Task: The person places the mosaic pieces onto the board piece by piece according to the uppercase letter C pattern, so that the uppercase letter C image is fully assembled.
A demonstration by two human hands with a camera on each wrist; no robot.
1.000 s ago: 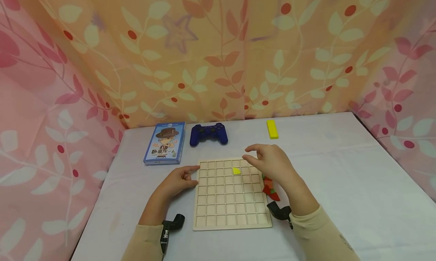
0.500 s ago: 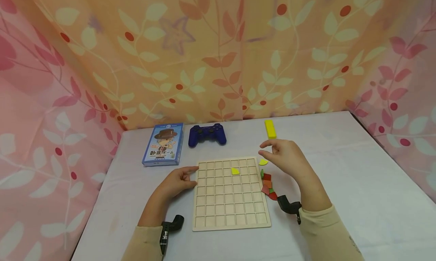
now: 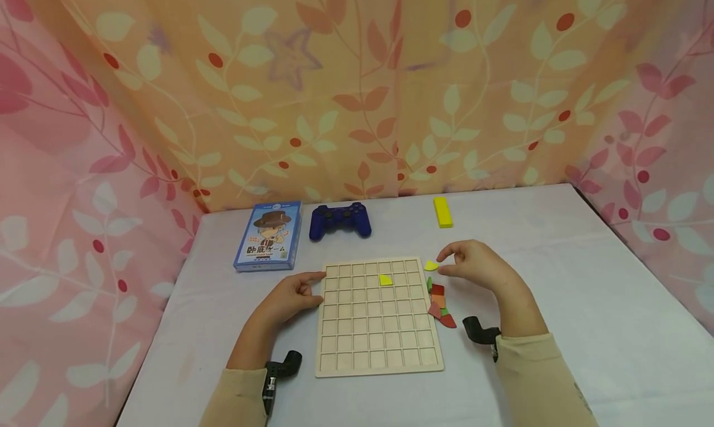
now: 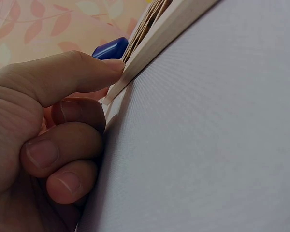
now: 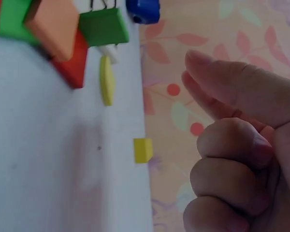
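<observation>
My left hand (image 3: 292, 299) lies at the left side of a wooden grid board (image 3: 379, 372), index finger and thumb touching its edge. In the left wrist view the thumb rests on the board's side (image 4: 144, 57) and the other fingers are curled under. On the board sits one yellow quarter-round piece (image 3: 386, 280), in a cell near the top. My right hand (image 3: 474, 266) hovers right of the board, holding nothing, thumb and index finger apart. Just beyond their tips a second yellow piece (image 3: 431, 266) lies on the table, also visible in the right wrist view as a yellow piece (image 5: 107, 81).
Several red, orange and green pieces (image 3: 438, 300) are heaped along the board's right edge. Behind the board are a blue game controller (image 3: 339, 221), a blue card-game box (image 3: 270, 236) and a yellow bar (image 3: 443, 212). A floral curtain (image 3: 357, 86) borders the white table.
My right hand has moved from over the board's upper right corner out to the right, then lowered beside the second yellow piece, uncovering the coloured pieces. The left hand stays at the board's edge.
</observation>
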